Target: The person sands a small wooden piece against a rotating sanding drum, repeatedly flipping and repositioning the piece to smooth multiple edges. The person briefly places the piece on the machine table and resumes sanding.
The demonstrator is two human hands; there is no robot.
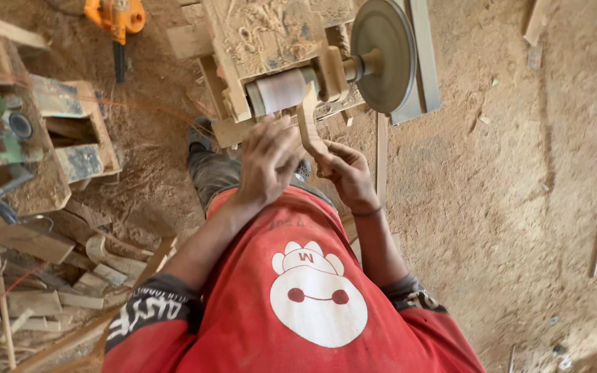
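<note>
I hold a curved wooden piece (pixel 310 131) in both hands, its upper end pressed up against the sanding drum (pixel 281 90) just above my grip. My right hand (pixel 347 173) is closed around the lower end of the piece, fingers wrapped tight, so that end is hidden inside my fist. My left hand (pixel 267 160) lies over the piece's left side with the fingers bent; its back faces me and covers the contact, so I cannot tell how firmly it grips, only that it touches the wood.

The drum sits on a shaft that runs right of my hands to a large grey disc wheel (pixel 383 55). The wooden machine frame (pixel 264 31) above the drum is cut off by the top edge. Below my grip, my red shirt (pixel 298 290) hides my legs and most of one shoe.

Well left of my hands lies a pile of wood offcuts (pixel 70 276), partly cut off at the edge. An orange power tool (pixel 115 21) lies up left, only half in view. Sawdust floor (pixel 519 173) spreads right.
</note>
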